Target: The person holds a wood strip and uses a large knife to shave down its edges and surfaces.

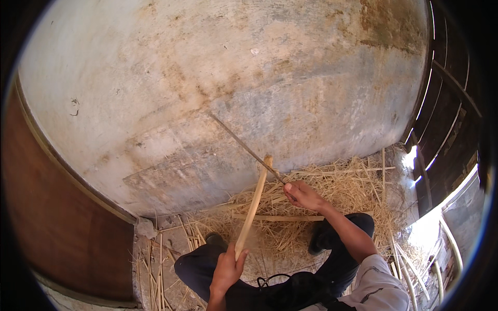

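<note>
My left hand [227, 268] is closed around the lower end of a pale, slightly curved wooden stick [252, 207], which slants upward and away from me. In my right hand [303, 197] I grip a long, thin, dark blade [238, 141] by its near end; its handle is hidden in my fist. The blade points up and to the left, toward the wall. In the picture it crosses the stick just below the stick's far tip. Whether the two touch, I cannot tell.
A heap of straw-coloured shavings [332, 192] covers the floor between my knees and the stained wall [249, 67]. A straight pale strip [285, 218] lies on it. Thin strips [158, 269] lie at left near a brown door panel [72, 207]; curved sticks [451, 243] stand at right.
</note>
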Demonstrator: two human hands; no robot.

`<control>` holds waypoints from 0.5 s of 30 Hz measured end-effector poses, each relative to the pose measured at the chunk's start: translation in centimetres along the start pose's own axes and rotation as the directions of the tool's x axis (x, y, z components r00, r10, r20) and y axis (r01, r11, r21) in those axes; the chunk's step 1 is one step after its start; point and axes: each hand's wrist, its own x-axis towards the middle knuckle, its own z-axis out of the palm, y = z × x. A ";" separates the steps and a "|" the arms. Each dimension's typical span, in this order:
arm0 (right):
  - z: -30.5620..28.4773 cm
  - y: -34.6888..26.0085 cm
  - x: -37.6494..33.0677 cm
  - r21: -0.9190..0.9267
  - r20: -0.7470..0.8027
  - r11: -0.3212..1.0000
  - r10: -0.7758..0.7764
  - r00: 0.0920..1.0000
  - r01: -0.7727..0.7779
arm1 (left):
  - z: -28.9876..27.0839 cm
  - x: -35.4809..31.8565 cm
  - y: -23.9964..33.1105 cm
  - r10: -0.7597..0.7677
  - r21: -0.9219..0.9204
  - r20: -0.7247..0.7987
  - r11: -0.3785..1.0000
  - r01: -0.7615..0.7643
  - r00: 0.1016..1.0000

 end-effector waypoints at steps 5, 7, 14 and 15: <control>0.6 -1.2 -0.6 -0.648 -0.218 0.748 -0.361 0.907 0.142 | -0.5 0.0 0.6 -0.025 0.039 0.020 0.999 0.024 0.999; 0.6 -1.4 -0.7 -0.841 -0.119 0.500 -0.544 0.831 0.207 | -0.1 -0.1 0.6 -0.051 0.055 0.044 0.997 0.048 0.998; -1.7 -0.3 0.2 -0.871 -0.183 0.468 -0.591 0.785 0.149 | 1.1 -1.7 0.5 -0.032 0.074 0.035 0.997 0.029 0.999; -1.0 -0.5 0.0 -0.820 -0.191 0.555 -0.491 0.850 0.137 | 1.1 -1.7 0.4 -0.028 0.072 0.036 0.997 0.026 0.999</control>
